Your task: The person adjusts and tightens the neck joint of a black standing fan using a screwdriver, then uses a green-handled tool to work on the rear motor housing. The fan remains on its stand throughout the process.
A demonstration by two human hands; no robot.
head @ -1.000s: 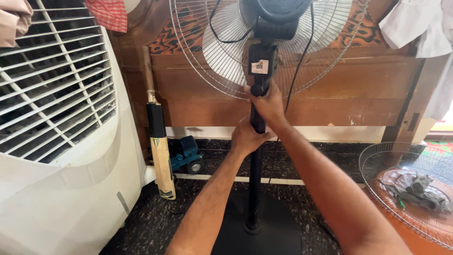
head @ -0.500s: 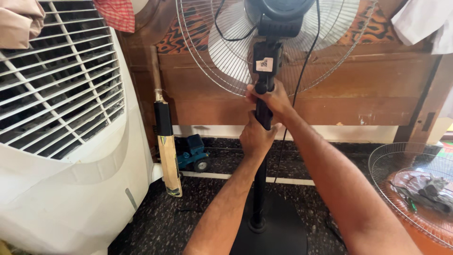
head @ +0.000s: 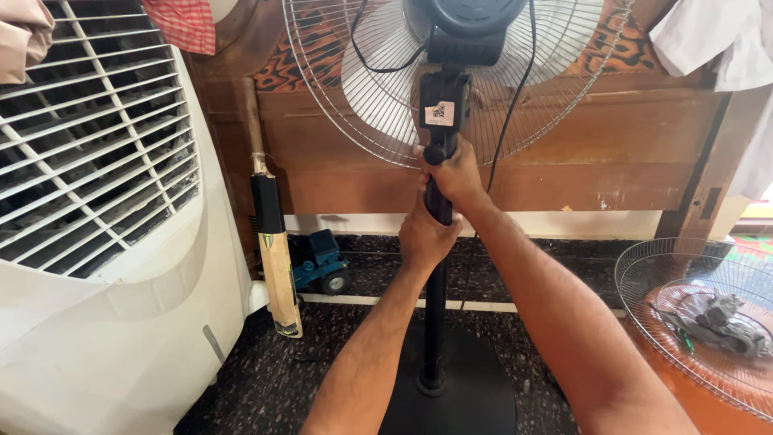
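A black pedestal fan stands before me, its pole (head: pixel 435 306) rising from a round black base (head: pixel 475 395) to the motor housing (head: pixel 475 28). Behind the housing is the rear wire guard (head: pixel 354 89) with pale blades inside. My right hand (head: pixel 455 173) grips the top of the pole just below the neck, by a small knob. My left hand (head: pixel 425 235) wraps the pole directly under it. A black power cord (head: pixel 515 97) hangs down beside the pole.
A large white air cooler (head: pixel 105 242) fills the left side. A cricket bat (head: pixel 272 242) leans against the wooden bed frame (head: pixel 580 153), with a blue toy vehicle (head: pixel 318 259) beside it. A detached wire fan guard (head: pixel 700 322) holding a grey cloth lies at right.
The view has shifted slightly, so the fan sits a little more to the right. Both hands stay clamped on the upper pole, the right one edging up toward the neck.
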